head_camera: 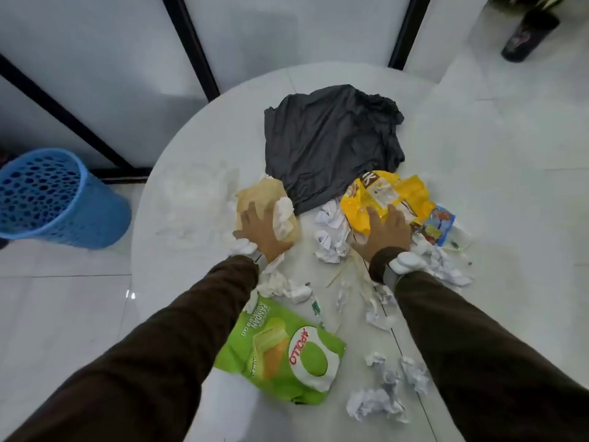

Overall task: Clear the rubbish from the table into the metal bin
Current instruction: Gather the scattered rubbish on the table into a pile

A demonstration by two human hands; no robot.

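White round desk [191, 154], tiled floor, frosted panels behind. Rubbish is all on the desk, nothing binned yet by the look of it.

Left grip [261, 229] lies flat and open on a brown paper bag [259, 193], with a white tissue [282, 218] against its fingers. Right grip [382, 231] is also open, fingers spread and pressing on a yellow wrapper [376, 196]. Neither has closed on anything.

Black plastic bag [331, 138] lies just beyond both. Crumpled paper [331, 234] sits between the hands, with more paper balls [376, 406] and a green snack packet [287, 352] nearer the person. A blue wrapper [441, 224] is to the right.

Metal bin isn't in view. The only container I can see is a blue plastic basket [47, 196] on the floor to the left, well clear of the desk.

Risks:
- Raking with flat hands will likely scatter the light scraps, and the near paper balls could roll off the edge.
- The sleeves pass right over the green packet and tissue, so they could drag those off.
- The yellow wrapper looks slick and could slip out of a loose grab.
- Rubbish could end up in the blue basket, which is the wrong bin.
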